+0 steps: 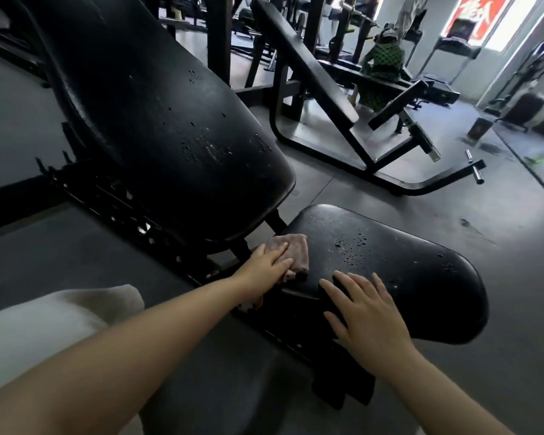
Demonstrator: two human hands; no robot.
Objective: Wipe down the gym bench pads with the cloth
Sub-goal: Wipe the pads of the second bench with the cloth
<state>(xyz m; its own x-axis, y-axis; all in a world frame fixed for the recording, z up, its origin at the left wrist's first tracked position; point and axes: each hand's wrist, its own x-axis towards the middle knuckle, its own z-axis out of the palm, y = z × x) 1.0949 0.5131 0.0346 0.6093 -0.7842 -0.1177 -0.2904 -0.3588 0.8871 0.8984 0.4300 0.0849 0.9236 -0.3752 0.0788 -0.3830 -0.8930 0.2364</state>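
**Cloth at the back edge of the seat pad**

Two bare forearms reach in from the bottom of the view. Nearest, the right hand (366, 315) lies flat on the near side of the black padded seat pad (421, 277), its fingers straight and spread apart, holding nothing. Small worn pits and pale flecks dot the seat's surface beyond those fingers.

Farther out, the left hand (269, 266) presses down on a crumpled pinkish-brown cloth (296, 252), fingers laid over the top of it rather than wrapped round it. That cloth sits on the narrow rear end of the seat pad, just beside the gap where the long black tilted backrest pad (157, 120) rises away to the upper left. A loose part of the cloth hangs down under the left wrist.

Below both pads runs the black metal bench frame (113, 202), standing on a grey gym floor (390, 189). Another black bench frame (321, 98) stands beyond, and a person in a green patterned top (385, 62) sits well apart at the back.
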